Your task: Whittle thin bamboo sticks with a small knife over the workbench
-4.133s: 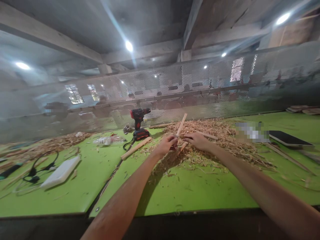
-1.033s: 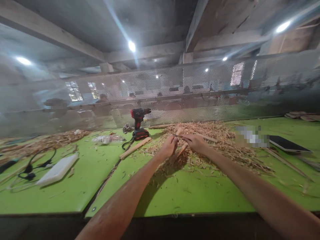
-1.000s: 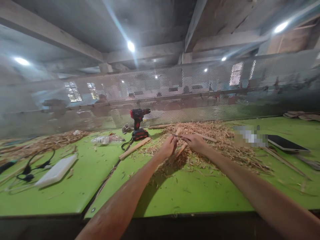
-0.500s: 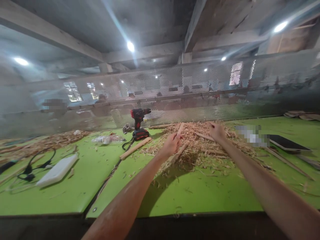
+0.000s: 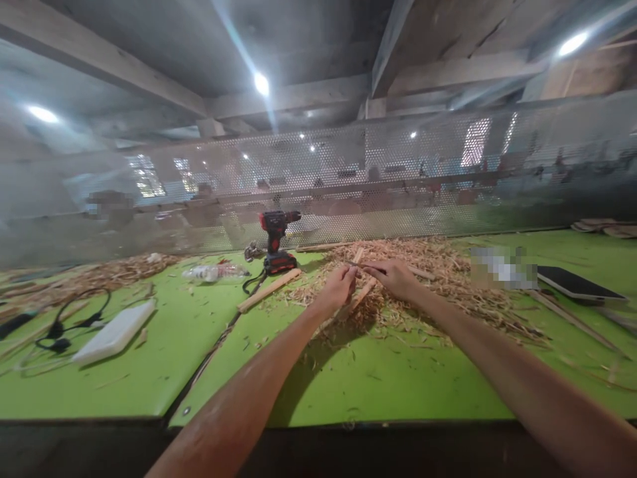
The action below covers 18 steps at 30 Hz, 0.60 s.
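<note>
My left hand is closed around a pale wooden stick, whose upper end sticks out above the fingers. Right beside it, my right hand is closed on a thin, dark, knife-like tool that lies across the stick. Its handle is mostly covered by my fingers, so the exact kind is unclear. Under and behind both hands spreads a heap of wood shavings. Another wooden piece lies in the heap close below the hands.
A black and red cordless drill stands behind a wooden strip. To the left are a plastic bottle, a white block and dark cables. A dark tablet-like slab lies right. Perforated metal screen borders the back.
My right hand has moved left and inward from over the shavings to meet the stick. My left hand stays nearly in place, still holding the stick.
</note>
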{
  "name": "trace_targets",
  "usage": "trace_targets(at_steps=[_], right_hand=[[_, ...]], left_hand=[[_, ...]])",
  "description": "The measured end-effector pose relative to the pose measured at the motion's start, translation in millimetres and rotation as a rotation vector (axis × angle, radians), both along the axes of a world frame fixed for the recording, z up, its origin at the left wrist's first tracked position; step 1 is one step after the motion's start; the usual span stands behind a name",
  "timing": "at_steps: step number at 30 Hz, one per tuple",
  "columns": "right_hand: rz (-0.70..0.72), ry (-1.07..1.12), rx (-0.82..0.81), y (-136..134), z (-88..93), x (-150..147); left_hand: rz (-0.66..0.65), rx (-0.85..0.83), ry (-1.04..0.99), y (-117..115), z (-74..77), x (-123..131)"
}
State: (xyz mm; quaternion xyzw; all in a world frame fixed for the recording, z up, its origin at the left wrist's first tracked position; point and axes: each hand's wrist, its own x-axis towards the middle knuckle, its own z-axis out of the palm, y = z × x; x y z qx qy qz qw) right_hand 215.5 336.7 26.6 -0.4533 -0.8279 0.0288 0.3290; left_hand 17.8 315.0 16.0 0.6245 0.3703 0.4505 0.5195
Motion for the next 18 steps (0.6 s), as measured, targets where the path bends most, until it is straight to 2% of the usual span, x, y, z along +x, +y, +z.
trace_targets(at_steps=[8,18], right_hand=[[-0.082,-0.116,0.125,2.2,-3.2,7.0],[-0.151,-0.181,0.112,5.4,-8.3,14.7]], left_hand=[[-0.027,0.022,0.033,4.2,-2.6,-4.5],[-0.102,0.026,0.066,7.2,-2.2,-8.3]])
